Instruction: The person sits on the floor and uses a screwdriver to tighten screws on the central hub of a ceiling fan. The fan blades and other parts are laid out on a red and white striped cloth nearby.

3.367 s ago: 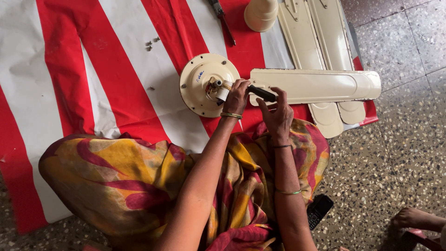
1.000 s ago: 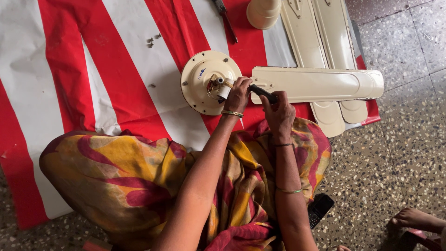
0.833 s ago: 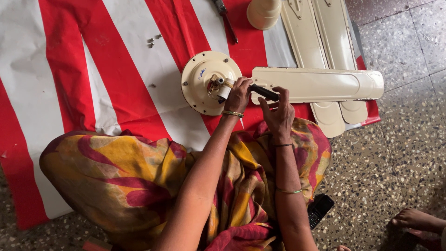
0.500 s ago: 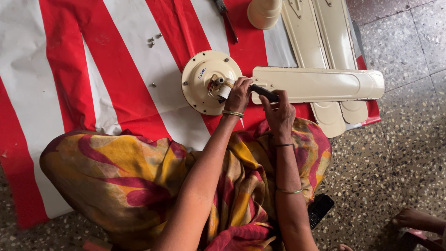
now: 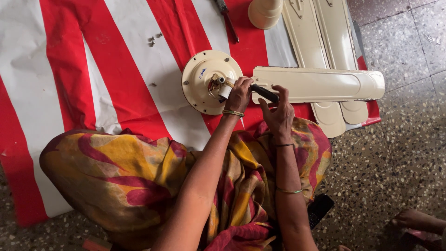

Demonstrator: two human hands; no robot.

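- The cream ceiling-fan motor housing (image 5: 204, 83) lay round and flat on the red-and-white striped sheet (image 5: 116, 69), just under the left hand (image 5: 239, 94).
- The left hand curled shut on the housing's centre hub.
- The right hand (image 5: 278, 114) wrapped around a black-handled screwdriver (image 5: 265, 93), which pointed at the joint between the hands.
- A cream fan blade (image 5: 320, 85) stretched away beyond the right hand.
- A small blue mark sat on the housing, left of the left hand.
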